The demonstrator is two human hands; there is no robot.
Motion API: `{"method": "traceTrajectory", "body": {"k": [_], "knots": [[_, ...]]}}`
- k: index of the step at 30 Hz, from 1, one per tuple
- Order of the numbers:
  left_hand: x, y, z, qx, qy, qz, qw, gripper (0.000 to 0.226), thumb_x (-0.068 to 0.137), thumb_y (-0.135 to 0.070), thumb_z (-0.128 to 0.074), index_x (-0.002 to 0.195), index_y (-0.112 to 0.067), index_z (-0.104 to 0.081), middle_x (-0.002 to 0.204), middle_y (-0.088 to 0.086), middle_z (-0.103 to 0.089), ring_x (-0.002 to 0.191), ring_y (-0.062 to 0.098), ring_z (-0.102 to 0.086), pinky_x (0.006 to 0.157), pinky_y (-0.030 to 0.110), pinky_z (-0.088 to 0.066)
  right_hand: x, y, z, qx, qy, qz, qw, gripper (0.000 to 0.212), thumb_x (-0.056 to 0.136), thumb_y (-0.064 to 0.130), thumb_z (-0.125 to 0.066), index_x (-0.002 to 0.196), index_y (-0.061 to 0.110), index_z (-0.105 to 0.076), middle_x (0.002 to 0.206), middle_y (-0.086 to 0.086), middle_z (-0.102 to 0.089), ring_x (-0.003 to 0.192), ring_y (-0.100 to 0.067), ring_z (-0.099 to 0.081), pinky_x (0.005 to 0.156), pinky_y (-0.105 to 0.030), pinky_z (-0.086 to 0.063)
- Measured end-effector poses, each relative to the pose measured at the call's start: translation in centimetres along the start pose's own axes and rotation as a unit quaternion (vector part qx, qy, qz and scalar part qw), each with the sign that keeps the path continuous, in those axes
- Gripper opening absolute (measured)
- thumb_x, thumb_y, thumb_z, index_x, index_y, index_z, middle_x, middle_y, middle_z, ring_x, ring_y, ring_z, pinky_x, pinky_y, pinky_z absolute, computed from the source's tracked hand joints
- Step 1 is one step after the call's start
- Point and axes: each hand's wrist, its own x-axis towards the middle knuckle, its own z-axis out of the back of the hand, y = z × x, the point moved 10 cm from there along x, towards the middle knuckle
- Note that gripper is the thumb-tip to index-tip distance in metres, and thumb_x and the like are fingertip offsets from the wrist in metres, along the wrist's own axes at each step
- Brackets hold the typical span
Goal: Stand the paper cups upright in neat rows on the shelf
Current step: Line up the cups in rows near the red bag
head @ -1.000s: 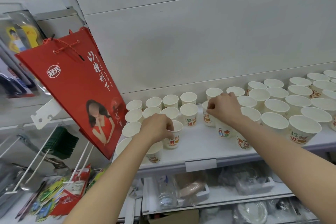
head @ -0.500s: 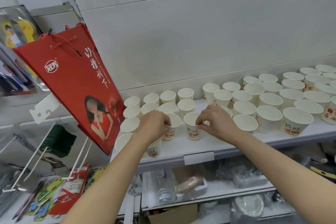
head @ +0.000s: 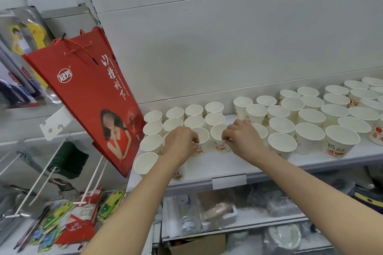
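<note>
Reaching up and forward from the near edge, both bare forearms converge on the middle of the white shelf [head: 228, 166], backs of the hands facing the camera. The left hand [head: 180, 143] has its fingers curled down over the near rim of one paper cup [head: 200, 138], thumb and fingertips pinching that rim. The right hand [head: 244, 138] sits just right of it, its fingers bent and pinching the right rim of the neighbouring cup [head: 219, 138]. Both held cups stand upright, long axis vertical, open mouths up, with red and green print on their near sides; they stand just beside each other in the third row from the far wall. To their left a block of small cups [head: 173, 119] stands upright in rows reaching back to the wall, with one more cup [head: 146, 163] nearest the shelf's front left corner. To the right a larger group of cups [head: 309, 137] also stands upright, spreading toward the far right. Every cup mouth that shows looks white inside with nothing in it. A red paper gift bag [head: 91, 97] hangs tilted at the shelf's left end, touching or nearly touching the leftmost cups. Below, a lower shelf [head: 259, 223] holds clear plastic packets, too blurred to identify.
</note>
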Motion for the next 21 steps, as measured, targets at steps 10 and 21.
{"method": "traceTrajectory", "body": {"k": [10,21], "knots": [[-0.2,-3.5,2.7,-0.116,-0.062,-0.054,0.990,0.015,0.085,-0.038,-0.066,0.100,-0.035,-0.070,0.099,-0.015,-0.064,0.088,0.009,-0.057,0.066,0.028,-0.039,-3.8,-5.1,5.5,0.036,-0.092,-0.095,0.991,0.011,0.074,0.015,-0.079,0.082,0.016,-0.072,0.078,0.002,-0.068,0.077,-0.026,-0.058,0.069,-0.033,-0.040],[1.8,-16.7,-2.0,-0.026,-0.004,-0.194,0.981,0.023,0.088,-0.029,-0.068,0.110,-0.026,-0.067,0.110,-0.002,-0.063,0.103,0.022,-0.055,0.073,0.032,-0.042,-11.0,-9.3,7.8,0.000,-0.025,-0.137,0.990,0.019,0.068,0.030,-0.084,0.079,0.020,-0.073,0.079,0.005,-0.070,0.078,-0.022,-0.055,0.066,-0.033,-0.040]]}}
